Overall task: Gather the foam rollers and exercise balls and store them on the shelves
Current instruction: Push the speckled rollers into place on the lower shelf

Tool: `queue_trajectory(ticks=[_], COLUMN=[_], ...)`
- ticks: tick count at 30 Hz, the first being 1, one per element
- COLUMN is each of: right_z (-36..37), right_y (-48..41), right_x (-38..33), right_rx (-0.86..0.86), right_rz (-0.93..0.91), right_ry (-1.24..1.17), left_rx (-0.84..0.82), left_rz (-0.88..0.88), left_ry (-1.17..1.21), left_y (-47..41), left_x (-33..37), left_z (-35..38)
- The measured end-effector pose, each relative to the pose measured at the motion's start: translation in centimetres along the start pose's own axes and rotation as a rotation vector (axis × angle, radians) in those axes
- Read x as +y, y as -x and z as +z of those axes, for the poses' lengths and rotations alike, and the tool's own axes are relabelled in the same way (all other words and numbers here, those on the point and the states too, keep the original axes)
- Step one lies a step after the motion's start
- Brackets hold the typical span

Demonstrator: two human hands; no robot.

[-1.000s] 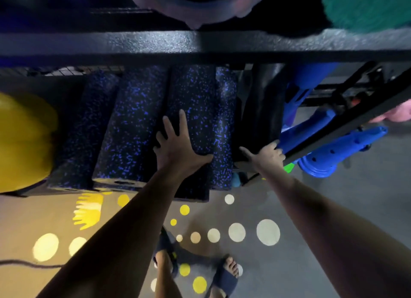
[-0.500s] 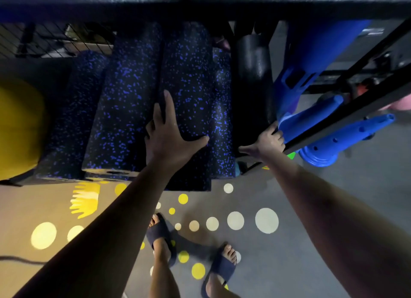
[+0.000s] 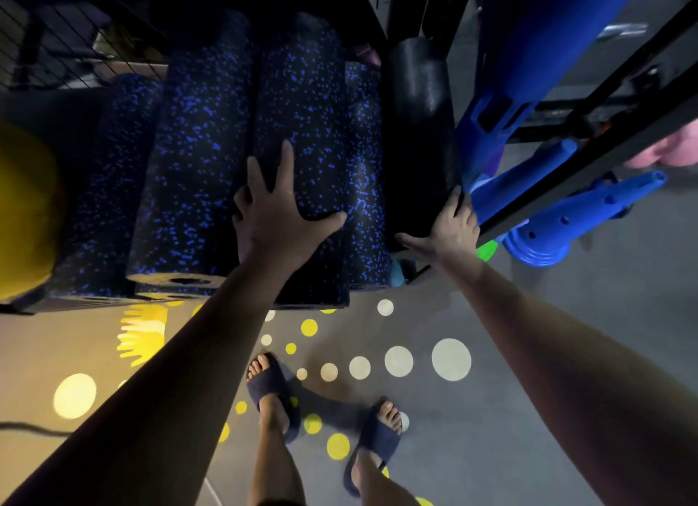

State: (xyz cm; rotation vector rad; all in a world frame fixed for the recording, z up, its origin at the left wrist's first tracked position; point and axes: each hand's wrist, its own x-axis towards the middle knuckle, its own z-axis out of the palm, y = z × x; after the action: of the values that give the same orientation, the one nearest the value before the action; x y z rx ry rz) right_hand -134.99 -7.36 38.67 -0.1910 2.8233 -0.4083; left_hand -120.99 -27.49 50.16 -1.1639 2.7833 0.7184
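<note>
Several black foam rollers with blue speckles (image 3: 302, 120) lie side by side on a low shelf, ends toward me. My left hand (image 3: 272, 218) rests flat on the top of one speckled roller, fingers spread and thumb out to the right. Right of them lies a plain black roller (image 3: 419, 127). My right hand (image 3: 451, 224) touches its near end, fingers up along the roller's right side, thumb stretched left under the end. A yellow exercise ball (image 3: 26, 210) sits at the far left of the shelf.
Black shelf frame bars (image 3: 589, 165) run diagonally at the right, with blue plastic cones (image 3: 566, 218) poking through. A pink object (image 3: 664, 150) shows at the right edge. Wire mesh (image 3: 56, 44) backs the shelf. My sandalled feet (image 3: 272, 388) stand on a dotted grey floor.
My view has dropped lower under the upper shelf. My right hand has shifted from the shelf frame onto the end of the black roller. My left hand stays on the speckled roller.
</note>
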Motion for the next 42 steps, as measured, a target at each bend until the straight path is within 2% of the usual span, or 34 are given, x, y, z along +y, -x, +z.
queue_trajectory(ticks=[3, 4, 5, 6, 8, 10, 11, 12, 15, 19, 24, 28, 31, 36, 39, 42], right_z=[1.7, 2.7, 3.9, 5.3, 7.1, 7.5, 7.5, 7.7, 8.0, 7.6, 6.5, 7.7, 9.3, 6.2, 3.0, 0.1], right_y=[4.8, 7.0, 9.2, 11.0, 13.8, 15.1, 15.1, 15.0, 14.2, 13.2, 11.7, 8.9, 7.7, 9.4, 10.6, 13.0], right_x=[0.7, 0.7, 0.6, 0.6, -0.3, -1.5, -2.1, -2.5, -4.0, -6.1, -8.6, -9.9, -9.4, -9.4, -9.0, -8.2], right_rx=[0.348, 0.423, 0.424, 0.33, -0.113, -0.537, -0.643, -0.681, -0.678, -0.639, -0.441, -0.419, -0.449, -0.395, -0.485, -0.669], right_rz=[-0.16, -0.13, -0.054, 0.054, 0.329, 0.547, 0.59, 0.599, 0.599, 0.605, 0.723, 0.615, 0.608, 0.58, 0.616, 0.493], right_ry=[-0.113, -0.196, -0.289, -0.416, -0.78, -1.047, -1.142, -1.225, -1.419, -1.453, -1.545, -1.481, -1.418, -1.517, -1.391, -1.292], left_rx=[0.011, 0.006, 0.006, 0.022, 0.118, 0.193, 0.178, 0.14, 0.023, -0.019, -0.066, -0.121, -0.177, -0.172, -0.11, -0.061], left_rz=[0.017, 0.015, 0.014, 0.026, 0.137, 0.354, 0.46, 0.541, 0.578, 0.509, 0.527, 0.561, 0.549, 0.578, 0.589, 0.366], left_ry=[-0.036, -0.032, -0.025, -0.028, -0.124, -0.251, -0.295, -0.319, -0.291, -0.182, -0.265, -0.227, -0.183, -0.147, -0.097, 0.198], left_y=[-0.3, -0.2, -0.1, 0.0, 0.5, 0.8, 0.7, 0.5, -0.3, -0.3, -0.4, -1.4, -2.5, -2.8, -2.4, -0.6], left_x=[0.4, 0.3, 0.3, 0.4, 0.3, 0.0, -0.2, -0.5, -1.0, -1.3, -1.7, -2.6, -2.5, -3.2, -3.8, -4.5], left_z=[0.2, 0.3, 0.2, 0.2, 0.1, 0.2, 0.3, 0.3, -0.3, -1.5, -2.6, -3.6, -3.7, -2.6, -1.8, -1.4])
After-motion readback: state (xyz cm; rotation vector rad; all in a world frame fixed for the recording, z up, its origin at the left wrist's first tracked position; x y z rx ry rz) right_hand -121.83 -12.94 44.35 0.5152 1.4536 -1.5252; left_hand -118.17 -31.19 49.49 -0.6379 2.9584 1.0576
